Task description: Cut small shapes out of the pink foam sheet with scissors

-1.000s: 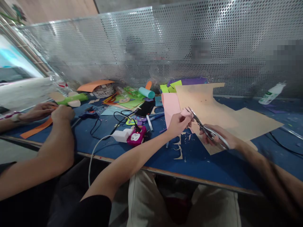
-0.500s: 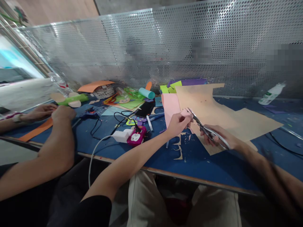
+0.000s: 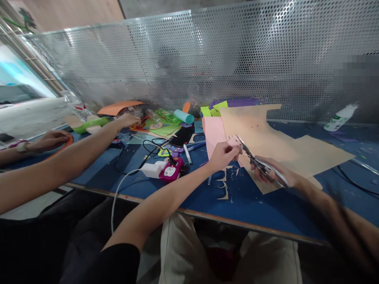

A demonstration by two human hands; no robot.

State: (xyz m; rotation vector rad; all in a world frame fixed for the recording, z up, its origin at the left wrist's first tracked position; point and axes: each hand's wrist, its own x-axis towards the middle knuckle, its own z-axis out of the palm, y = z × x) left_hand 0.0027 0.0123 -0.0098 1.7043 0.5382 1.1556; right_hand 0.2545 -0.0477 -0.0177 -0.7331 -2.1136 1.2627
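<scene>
- No writing can be read anywhere on the surface (image 3: 260,207).
- white bottle (image 3: 340,116), far right of the tan paper sheet (image 3: 272,138): green label print, too small to read.
- clear plastic bottle (image 3: 73,104), far left of the sheet: red-and-white label, blurred.
- scissors (image 3: 260,162), over the sheet's near edge: any stamp is unreadable.

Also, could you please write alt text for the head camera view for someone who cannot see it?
The person's right hand holds scissors to a small pink piece pinched in the left hand, over a cluttered blue table. A co-worker's arm reaches across on the left.
</scene>
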